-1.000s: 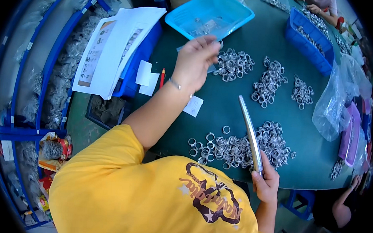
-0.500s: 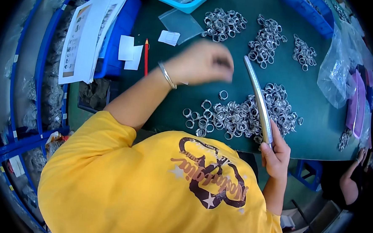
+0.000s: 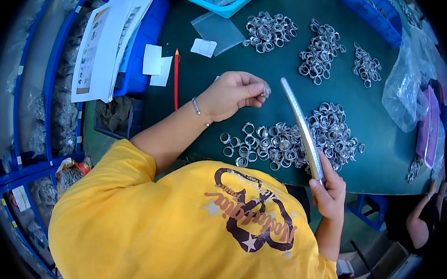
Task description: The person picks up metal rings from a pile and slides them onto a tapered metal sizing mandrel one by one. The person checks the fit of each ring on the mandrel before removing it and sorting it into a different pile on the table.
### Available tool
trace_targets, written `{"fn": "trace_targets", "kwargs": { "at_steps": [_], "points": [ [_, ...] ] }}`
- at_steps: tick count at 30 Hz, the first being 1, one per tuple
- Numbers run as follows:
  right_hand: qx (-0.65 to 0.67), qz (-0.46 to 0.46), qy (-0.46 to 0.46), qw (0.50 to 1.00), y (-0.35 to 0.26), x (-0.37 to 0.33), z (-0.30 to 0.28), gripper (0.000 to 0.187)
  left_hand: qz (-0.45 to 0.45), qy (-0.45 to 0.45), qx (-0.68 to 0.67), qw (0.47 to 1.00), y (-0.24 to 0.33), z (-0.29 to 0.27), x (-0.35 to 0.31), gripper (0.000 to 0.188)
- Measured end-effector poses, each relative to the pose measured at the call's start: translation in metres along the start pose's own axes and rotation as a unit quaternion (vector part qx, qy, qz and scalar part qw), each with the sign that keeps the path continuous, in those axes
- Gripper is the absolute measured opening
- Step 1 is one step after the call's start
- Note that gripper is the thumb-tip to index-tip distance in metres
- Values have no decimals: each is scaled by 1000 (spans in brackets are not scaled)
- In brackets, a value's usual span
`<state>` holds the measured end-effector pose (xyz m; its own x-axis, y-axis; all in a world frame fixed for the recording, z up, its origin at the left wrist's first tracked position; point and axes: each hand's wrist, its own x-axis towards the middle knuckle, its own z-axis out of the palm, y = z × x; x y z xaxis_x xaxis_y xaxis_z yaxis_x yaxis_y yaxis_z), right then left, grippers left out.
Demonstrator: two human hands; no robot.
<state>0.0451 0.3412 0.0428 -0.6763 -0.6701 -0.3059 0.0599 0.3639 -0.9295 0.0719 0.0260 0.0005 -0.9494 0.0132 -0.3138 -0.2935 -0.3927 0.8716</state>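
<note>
My left hand (image 3: 234, 95) is closed, thumb and fingers pinching a small silver ring (image 3: 266, 90) above the green table. A silver bangle is on that wrist. My right hand (image 3: 329, 193) grips the thick end of a long tapered metal ring mandrel (image 3: 301, 124), which slants up and left with its narrow tip near the held ring but apart from it. No ring sits on the visible part of the mandrel. Beneath it spreads a large heap of silver rings (image 3: 335, 130), with several loose rings (image 3: 244, 146) at its left end.
Three smaller ring piles (image 3: 270, 32) lie along the far side. At the left are a red pen (image 3: 176, 79), white paper slips (image 3: 152, 60), a flat plastic bag (image 3: 219, 30) and a blue bin (image 3: 155, 40). A clear plastic bag (image 3: 405, 93) lies right; another person's arm (image 3: 419, 213) shows beyond.
My left hand has come down toward me and holds a ring. The single ring that lay above the heap is gone from its spot. The mandrel's tip has swung left and slightly down.
</note>
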Motion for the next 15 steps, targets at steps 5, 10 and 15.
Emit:
{"fn": "trace_targets", "kwargs": {
  "at_steps": [5, 10, 15],
  "points": [
    [-25, -66, -35, 997, 2, 2, 1, 51, 52, -32, -178, 982, -6, -8, 0, 12],
    [-55, -86, -46, 994, -2, 5, -2, 52, 37, 5, -151, 988, 5, 1, -1, 17],
    [-65, -128, -54, 988, -5, 10, 2, 52, 38, -79, -131, 988, -1, 4, -3, 27]
  ]
}}
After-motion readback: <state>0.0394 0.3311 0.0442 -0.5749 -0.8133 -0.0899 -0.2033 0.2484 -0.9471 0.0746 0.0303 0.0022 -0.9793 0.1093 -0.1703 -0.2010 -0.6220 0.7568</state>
